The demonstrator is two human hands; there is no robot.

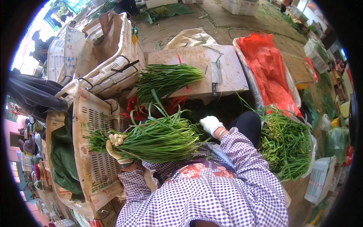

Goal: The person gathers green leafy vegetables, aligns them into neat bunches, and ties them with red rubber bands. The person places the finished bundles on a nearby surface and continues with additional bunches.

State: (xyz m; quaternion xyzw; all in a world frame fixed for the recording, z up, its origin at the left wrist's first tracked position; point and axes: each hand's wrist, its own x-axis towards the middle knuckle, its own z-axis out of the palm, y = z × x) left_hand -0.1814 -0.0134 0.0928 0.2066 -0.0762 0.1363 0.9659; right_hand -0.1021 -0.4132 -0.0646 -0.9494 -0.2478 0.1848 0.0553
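My left hand (pixel 115 144), in a soiled glove, is closed around a thick bunch of long green leaves, likely garlic chives (pixel 161 139), held across my lap. The leaf tips poke out left of the hand and the paler stem ends point right. My right hand (pixel 211 124), in a white glove, is above my knee, just right of the stem ends. Its fingers are curled, and whether they pinch anything is hidden. Ahead, a second bunch (pixel 173 76) lies on a dirty board (pixel 192 55), over red ties (pixel 187 88). A cleaver (pixel 216 75) with a black handle rests beside it.
Plastic crates (pixel 96 142) stand close on my left, one with dark green cloth (pixel 63 159). Red ties (pixel 133 109) hang below the board. To the right are a crate covered by red woven sacking (pixel 263 68) and a heap of cut greens (pixel 286 144).
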